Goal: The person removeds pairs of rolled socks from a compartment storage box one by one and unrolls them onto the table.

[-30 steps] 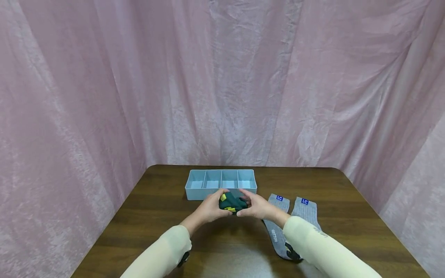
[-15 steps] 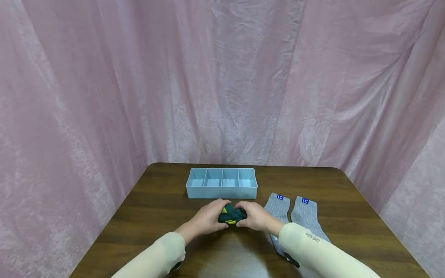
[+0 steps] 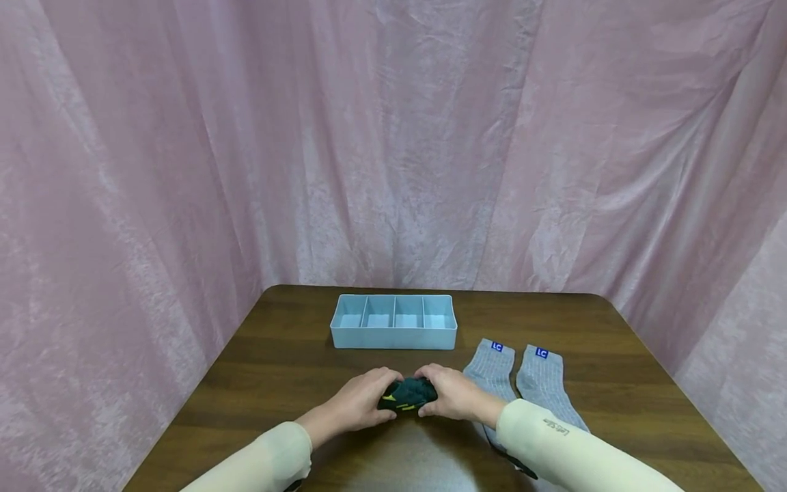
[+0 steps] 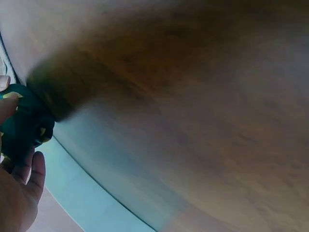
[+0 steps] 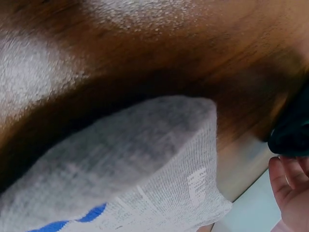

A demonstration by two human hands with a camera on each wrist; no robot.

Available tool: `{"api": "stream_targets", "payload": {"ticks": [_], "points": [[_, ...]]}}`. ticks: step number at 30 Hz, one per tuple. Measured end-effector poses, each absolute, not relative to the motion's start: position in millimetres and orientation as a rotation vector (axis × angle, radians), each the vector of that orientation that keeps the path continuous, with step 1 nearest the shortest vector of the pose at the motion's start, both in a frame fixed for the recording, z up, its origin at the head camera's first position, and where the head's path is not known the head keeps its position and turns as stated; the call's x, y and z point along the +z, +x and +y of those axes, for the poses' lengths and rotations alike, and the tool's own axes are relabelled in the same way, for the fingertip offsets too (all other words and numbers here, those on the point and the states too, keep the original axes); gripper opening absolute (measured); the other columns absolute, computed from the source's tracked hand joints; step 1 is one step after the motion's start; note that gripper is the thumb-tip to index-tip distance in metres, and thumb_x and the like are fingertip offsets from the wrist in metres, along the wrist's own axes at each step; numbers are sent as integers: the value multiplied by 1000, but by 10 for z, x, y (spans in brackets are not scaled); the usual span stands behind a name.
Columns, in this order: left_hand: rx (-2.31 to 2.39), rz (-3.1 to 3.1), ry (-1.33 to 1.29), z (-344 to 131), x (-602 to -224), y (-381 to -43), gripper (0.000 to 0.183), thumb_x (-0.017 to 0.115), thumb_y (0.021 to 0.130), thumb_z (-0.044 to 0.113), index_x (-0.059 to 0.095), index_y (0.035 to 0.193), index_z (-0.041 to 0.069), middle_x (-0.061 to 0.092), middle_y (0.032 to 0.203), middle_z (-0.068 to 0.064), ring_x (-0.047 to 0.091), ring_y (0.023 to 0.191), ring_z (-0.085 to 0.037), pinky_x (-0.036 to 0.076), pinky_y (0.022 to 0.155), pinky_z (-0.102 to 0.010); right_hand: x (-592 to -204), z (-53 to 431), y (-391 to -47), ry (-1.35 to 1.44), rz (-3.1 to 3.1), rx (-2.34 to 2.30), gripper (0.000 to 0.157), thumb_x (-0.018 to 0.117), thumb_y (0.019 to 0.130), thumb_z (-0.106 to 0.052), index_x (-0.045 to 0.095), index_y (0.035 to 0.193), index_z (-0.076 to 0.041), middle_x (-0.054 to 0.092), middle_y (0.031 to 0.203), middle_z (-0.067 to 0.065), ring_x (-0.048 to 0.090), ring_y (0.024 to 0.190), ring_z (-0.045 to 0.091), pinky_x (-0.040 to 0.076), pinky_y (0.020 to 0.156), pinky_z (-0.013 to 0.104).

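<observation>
A rolled-up dark green sock bundle [image 3: 409, 394] with yellow marks is held between both hands, in front of the box. The left hand [image 3: 361, 398] grips its left end, thumb on the near side and fingers on the far side. From the right, the right hand [image 3: 453, 393] grips the other end in the same way. In the left wrist view the bundle [image 4: 24, 121] shows at the left edge, with fingertips on it. Only a dark end of the bundle [image 5: 292, 133] appears at the right edge of the right wrist view. Whether it touches the table cannot be told.
A light blue box [image 3: 393, 337] with several compartments stands behind the hands. Two grey socks with blue labels, a left one [image 3: 493, 365] and a right one [image 3: 544, 383], lie flat on the brown table [image 3: 258, 383]; the right forearm partly covers them. A pink curtain [image 3: 393, 137] hangs behind.
Both hands have moved back toward the person and away from the box, carrying the green bundle. It has turned slightly between the fingers. The box and grey socks have stayed in place.
</observation>
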State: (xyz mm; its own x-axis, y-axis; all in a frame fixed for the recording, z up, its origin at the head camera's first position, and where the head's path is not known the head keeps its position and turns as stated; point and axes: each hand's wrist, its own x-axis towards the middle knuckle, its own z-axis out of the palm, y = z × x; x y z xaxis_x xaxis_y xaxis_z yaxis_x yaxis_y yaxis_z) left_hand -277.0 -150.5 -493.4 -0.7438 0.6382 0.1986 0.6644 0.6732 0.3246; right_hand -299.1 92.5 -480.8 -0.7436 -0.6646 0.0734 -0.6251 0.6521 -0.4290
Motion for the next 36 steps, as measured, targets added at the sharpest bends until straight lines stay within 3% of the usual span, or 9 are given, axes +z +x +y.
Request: {"api": "stream_targets", "payload": {"ticks": [7, 14, 18, 22, 26, 36], "points": [[-568, -2822, -1170, -1576, -4936, -2674, 40, 80, 85, 30, 59, 118, 20, 60, 110, 5, 56, 97, -8, 52, 85, -30, -4808, 948, -2963, -1146, 2772, -649, 64, 85, 78, -38, 60, 128, -8, 63, 121, 4, 59, 100, 16, 50, 85, 38], [-561, -2839, -1215, -1620, -4932, -2603, 44, 80, 85, 34, 61, 121, 17, 59, 112, 6, 55, 98, -6, 51, 86, -29, -4772, 1000, -2965, -1129, 2698, -648, 78, 78, 80, -53, 55, 138, -8, 60, 122, 2, 58, 101, 15, 49, 85, 38], [-571, -2869, -1237, -1660, -4937, -2579, 52, 78, 84, 47, 62, 124, 18, 59, 113, 7, 54, 100, -6, 50, 88, -29, -4768, 1005, -2971, -1108, 2684, -636, 70, 67, 89, -55, 54, 140, -9, 59, 127, 3, 58, 110, 20, 49, 91, 43], [-617, -2909, -1250, -1681, -4936, -2564, 52, 65, 91, 55, 62, 127, 18, 60, 118, 7, 56, 106, -6, 51, 89, -31, -4769, 997, -2976, -1125, 2692, -651, 57, 60, 97, -47, 55, 139, -8, 60, 129, 6, 58, 116, 25, 48, 94, 47], [-621, -2918, -1278, -1680, -4945, -2568, 42, 59, 99, 43, 61, 131, 16, 60, 123, 5, 56, 113, -8, 50, 93, -33, -4775, 987, -2983, -1118, 2693, -689, 48, 58, 100, -37, 57, 137, -7, 60, 130, 8, 58, 118, 27, 47, 96, 49], [-422, -2795, -1446, -1710, -5030, -2521, 37, 65, 97, 32, 66, 129, 12, 59, 131, -1, 55, 119, -15, 48, 98, -33, -4823, 962, -3019, -999, 2672, -892, 36, 56, 102, -25, 61, 132, -4, 64, 126, 14, 60, 116, 32, 47, 96, 52]]}}
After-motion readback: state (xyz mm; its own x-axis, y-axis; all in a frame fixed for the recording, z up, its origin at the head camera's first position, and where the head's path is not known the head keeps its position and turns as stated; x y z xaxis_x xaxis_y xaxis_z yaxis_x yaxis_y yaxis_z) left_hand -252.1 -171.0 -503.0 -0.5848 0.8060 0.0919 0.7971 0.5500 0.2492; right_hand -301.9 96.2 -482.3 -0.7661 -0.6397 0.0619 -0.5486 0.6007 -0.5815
